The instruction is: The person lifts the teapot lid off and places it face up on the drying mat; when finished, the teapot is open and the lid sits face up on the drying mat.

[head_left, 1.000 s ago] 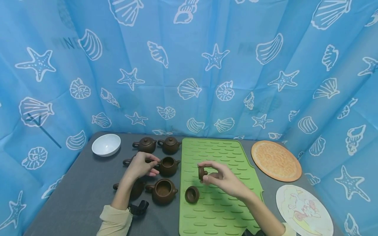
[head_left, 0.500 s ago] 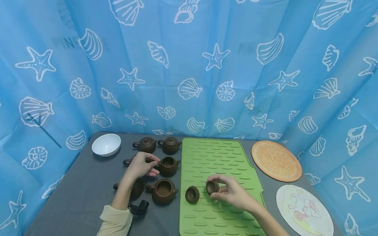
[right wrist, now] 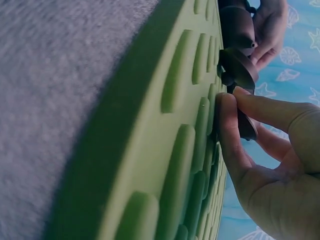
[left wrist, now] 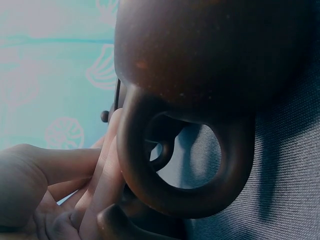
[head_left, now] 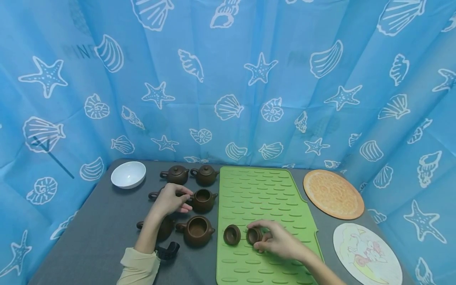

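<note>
My left hand [head_left: 171, 200] pinches the handle of a lidless brown teapot [head_left: 203, 201] in the middle row; its dark inside shows. Over the green ridged mat [head_left: 263, 186], my right hand [head_left: 279, 239] holds a small brown teapot lid [head_left: 254, 236] between thumb and fingers, hollow side toward the head camera. In the right wrist view, the fingertips sit low at the mat, with the held lid [right wrist: 246, 126] partly hidden behind them. A second upturned lid [head_left: 232, 235] lies just left of it. Another lidless teapot [head_left: 197, 231] stands in front of the gripped one.
Two lidded teapots [head_left: 177, 175] stand at the back. Two more teapots are partly hidden by my left hand and forearm, one a dark pot [head_left: 165, 229]. A white bowl [head_left: 128, 175] sits back left; an orange round mat [head_left: 333, 194] and a pale round board [head_left: 367, 253] lie right.
My right hand has turned the lid over from its sideways tilt and brought it down toward the mat beside the other lid. My left hand has stayed at the teapot handle.
</note>
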`<state>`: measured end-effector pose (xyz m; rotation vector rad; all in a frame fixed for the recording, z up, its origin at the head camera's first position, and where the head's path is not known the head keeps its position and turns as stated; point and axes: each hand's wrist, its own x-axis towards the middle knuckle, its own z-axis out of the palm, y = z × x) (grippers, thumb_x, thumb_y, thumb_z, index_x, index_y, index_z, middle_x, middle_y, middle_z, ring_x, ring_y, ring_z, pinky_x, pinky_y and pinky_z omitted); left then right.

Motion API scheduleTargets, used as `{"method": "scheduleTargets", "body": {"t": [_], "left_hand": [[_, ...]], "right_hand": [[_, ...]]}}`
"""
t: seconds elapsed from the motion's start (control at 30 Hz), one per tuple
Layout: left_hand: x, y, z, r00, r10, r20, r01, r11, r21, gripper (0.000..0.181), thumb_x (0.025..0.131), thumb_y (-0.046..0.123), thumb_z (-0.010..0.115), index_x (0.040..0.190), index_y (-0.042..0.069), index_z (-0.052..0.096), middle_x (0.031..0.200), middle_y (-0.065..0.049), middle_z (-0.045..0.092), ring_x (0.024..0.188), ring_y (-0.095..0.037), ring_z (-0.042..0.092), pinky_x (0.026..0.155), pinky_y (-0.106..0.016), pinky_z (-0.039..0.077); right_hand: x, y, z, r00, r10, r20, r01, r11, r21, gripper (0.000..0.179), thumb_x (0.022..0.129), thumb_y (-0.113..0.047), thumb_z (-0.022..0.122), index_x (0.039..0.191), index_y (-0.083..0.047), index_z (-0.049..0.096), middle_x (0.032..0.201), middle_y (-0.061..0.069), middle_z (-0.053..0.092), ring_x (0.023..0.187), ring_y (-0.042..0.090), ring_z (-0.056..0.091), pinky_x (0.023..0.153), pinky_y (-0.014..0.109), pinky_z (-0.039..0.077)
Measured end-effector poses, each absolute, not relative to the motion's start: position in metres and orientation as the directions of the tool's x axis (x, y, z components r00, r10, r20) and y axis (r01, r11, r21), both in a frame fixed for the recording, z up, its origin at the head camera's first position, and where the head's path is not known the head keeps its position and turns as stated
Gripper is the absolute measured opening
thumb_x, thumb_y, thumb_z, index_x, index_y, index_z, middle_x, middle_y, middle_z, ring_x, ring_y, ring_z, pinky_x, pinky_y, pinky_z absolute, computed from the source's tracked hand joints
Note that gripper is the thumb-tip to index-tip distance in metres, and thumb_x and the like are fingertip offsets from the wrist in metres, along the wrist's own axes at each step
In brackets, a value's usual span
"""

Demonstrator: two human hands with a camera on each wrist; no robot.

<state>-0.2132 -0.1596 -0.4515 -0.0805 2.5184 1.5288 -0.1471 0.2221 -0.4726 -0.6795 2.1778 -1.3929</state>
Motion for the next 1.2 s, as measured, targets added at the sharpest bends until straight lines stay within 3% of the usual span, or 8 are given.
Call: {"method": "scheduleTargets", "body": {"t": [0.17,0.4,0.5,0.97,1.2], "left_hand": [[-0.213,-0.158,-0.450,-0.980,0.056,-0.190,-0.141,0.474,0.869,0.020,0.107,0.003,0.063,0.121,-0.001,0.077,0.121,-0.025,0.077,0.076,-0.019,0.082,0.068,-0.031,0.069],[-0.211,-0.157,-0.448,-0.980,0.058,-0.191,-0.140,0.479,0.867,0.020,0.107,0.003,0.063,0.121,-0.001,0.077,0.121,-0.025,0.077,0.076,-0.020,0.082,0.068,-0.031,0.069],[-0.211,-0.157,-0.447,-0.979,0.062,-0.192,-0.139,0.482,0.865,0.020,0.107,0.003,0.064,0.121,-0.001,0.077,0.121,-0.025,0.077,0.076,-0.020,0.082,0.068,-0.031,0.069],[-0.219,-0.166,-0.437,-0.969,0.160,-0.187,-0.079,0.519,0.851,0.022,0.107,0.003,0.063,0.125,-0.005,0.074,0.119,-0.025,0.076,0.075,-0.018,0.082,0.068,-0.031,0.069],[-0.229,-0.167,-0.422,-0.955,0.252,-0.156,-0.002,0.520,0.854,0.023,0.108,0.001,0.061,0.126,-0.008,0.072,0.120,-0.028,0.074,0.078,-0.019,0.082,0.072,-0.035,0.071]], "right_hand": [[-0.147,0.220,-0.472,-0.780,-0.614,-0.118,-0.198,0.422,-0.884,0.053,0.098,-0.011,0.080,0.145,0.001,0.060,0.145,0.031,0.059,0.082,0.005,0.070,0.073,0.022,0.061],[-0.146,0.219,-0.471,-0.785,-0.611,-0.097,-0.269,0.479,-0.836,0.057,0.097,-0.019,0.083,0.148,-0.006,0.059,0.150,0.024,0.058,0.109,0.006,0.066,0.077,0.023,0.063],[-0.146,0.219,-0.470,-0.786,-0.614,-0.076,-0.301,0.487,-0.820,0.057,0.097,-0.021,0.083,0.147,-0.006,0.059,0.150,0.024,0.058,0.111,0.008,0.064,0.076,0.024,0.062],[-0.154,0.222,-0.461,-0.787,-0.610,-0.088,-0.315,0.521,-0.794,0.062,0.098,-0.029,0.082,0.152,-0.009,0.058,0.139,0.028,0.051,0.076,0.005,0.061,0.066,0.023,0.058],[-0.171,0.217,-0.448,-0.816,-0.578,0.000,-0.362,0.511,-0.779,0.055,0.102,-0.028,0.077,0.149,-0.006,0.059,0.139,0.032,0.051,0.076,0.005,0.059,0.067,0.024,0.057]]}}
